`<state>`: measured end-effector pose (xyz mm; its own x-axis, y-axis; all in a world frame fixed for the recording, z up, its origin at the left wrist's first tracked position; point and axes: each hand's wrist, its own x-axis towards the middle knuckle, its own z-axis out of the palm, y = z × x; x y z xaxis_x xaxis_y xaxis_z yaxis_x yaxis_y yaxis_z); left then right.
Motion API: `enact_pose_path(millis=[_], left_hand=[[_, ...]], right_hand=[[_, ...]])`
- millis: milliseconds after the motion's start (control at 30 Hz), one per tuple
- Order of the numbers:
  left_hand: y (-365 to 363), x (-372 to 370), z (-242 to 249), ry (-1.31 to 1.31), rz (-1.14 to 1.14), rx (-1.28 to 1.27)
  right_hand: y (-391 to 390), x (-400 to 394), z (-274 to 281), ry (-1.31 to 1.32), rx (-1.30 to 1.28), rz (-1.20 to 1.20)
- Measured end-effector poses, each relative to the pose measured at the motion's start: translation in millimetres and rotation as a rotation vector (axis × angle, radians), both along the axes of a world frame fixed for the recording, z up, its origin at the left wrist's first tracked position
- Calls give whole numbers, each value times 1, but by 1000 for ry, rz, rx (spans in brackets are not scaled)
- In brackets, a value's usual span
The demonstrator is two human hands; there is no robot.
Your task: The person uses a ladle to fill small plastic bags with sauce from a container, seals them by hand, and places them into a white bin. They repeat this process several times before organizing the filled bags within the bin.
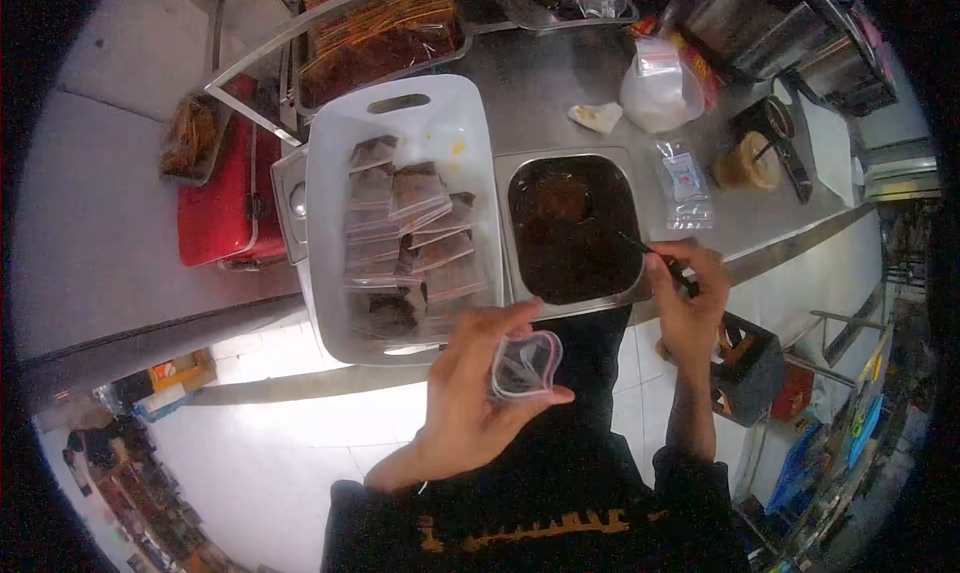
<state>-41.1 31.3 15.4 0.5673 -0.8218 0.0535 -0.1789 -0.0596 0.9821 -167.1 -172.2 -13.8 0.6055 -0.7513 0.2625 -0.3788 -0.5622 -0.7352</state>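
Note:
Between its thumb and fingers, my left hand (462, 398) holds a small clear zip bag (526, 365), its mouth spread apart and facing up at me. My right hand (695, 298) grips a slim black-handled utensil (640, 246). That utensil slants over the right rim of a steel pan (643, 178), and its far end is lost against the dark brown contents (575, 248). Left of the pan stands a white plastic tub (330, 198). Several zip bags (440, 248) filled with something brown lie heaped in it.
Behind the tub is a tray of skewers (385, 33). Right of the pan lie a clear packet (685, 185) and a tan cup (747, 163). A white plastic bag (655, 98) sits farther back on the steel counter (520, 93). A black crate (755, 368) stands below right.

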Motion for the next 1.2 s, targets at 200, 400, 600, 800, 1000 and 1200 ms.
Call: enact_pose_path(millis=[200, 400, 600, 800, 1000, 1200], left_hand=[[-18, 13, 4, -194, 111, -20], [-37, 18, 12, -218, 109, -2], [-46, 17, 12, -256, 101, -5], [-54, 16, 11, -226, 132, -53], [-66, 10, 12, -213, 138, -78], [-68, 11, 17, -367, 128, -119]], right_hand=[[-12, -18, -1, 65, -6, -38], [-18, -33, 36, 0, -35, -63], [-15, -44, 43, 69, 69, -41], [-9, -43, 97, -85, -42, -115], [-5, -35, 128, -122, -125, 18], [1, -30, 135, -21, -458, 98]])
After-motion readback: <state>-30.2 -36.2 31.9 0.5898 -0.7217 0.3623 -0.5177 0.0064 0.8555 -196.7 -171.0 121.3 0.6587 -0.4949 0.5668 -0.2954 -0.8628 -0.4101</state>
